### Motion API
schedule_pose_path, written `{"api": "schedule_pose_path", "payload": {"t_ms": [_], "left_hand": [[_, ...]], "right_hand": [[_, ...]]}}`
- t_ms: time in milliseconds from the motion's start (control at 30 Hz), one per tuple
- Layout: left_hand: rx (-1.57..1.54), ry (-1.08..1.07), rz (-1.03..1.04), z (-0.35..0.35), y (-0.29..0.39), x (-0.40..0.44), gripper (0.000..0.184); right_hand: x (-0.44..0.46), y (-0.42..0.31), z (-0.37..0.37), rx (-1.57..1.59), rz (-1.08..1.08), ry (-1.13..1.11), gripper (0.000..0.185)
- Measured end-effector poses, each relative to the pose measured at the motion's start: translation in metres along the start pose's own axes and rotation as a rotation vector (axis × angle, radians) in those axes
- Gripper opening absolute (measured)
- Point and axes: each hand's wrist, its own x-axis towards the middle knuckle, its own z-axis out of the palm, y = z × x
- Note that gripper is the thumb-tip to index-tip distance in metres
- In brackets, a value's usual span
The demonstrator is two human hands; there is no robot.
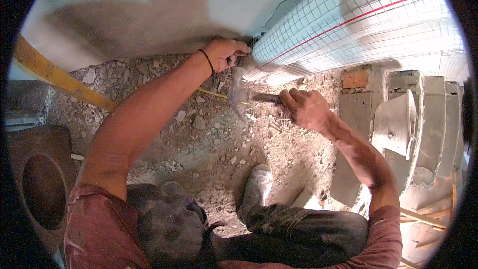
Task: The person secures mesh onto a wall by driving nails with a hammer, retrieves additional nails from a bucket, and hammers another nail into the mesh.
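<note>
My right hand is wrapped round the dark handle of a claw hammer. The hammer's grey head is just below my left hand, with its curved claw toward me. My left fingers are pinched together at the foot of the pale wall, beside the lower edge of a wire mesh with a red line along it. Whatever those fingers hold, if anything, is too small to make out. A black band circles my left wrist.
Rubble and dust cover the ground around my shoe. Grey block steps rise on the right, with a pale bowl-like object on them. A yellow bar slants at left, above a dark container.
</note>
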Motion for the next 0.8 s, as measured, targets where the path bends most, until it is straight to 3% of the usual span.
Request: {"api": "schedule_pose_path", "payload": {"t_ms": [400, 500, 600, 800], "left_hand": [[-0.006, -0.001, -0.012, 0.004, 0.001, -0.002, 0.02], [0.005, 0.109, 0.009, 0.008, 0.0, 0.003, 0.015], [-0.191, 0.118, 0.041, 0.008, 0.0, -0.01, 0.012], [-0.107, -0.01, 0.134, -0.001, -0.025, 0.004, 0.021]], "right_hand": [[0.006, 0.004, 0.004, -0.011, -0.027, 0.003, 0.027], [0.006, 0.009, 0.011, -0.006, 0.035, -0.031, 0.029], [0.002, 0.003, 0.002, -0.033, 0.003, -0.034, 0.03], [-0.007, 0.002, 0.006, 0.011, 0.006, -0.021, 0.027]]}}
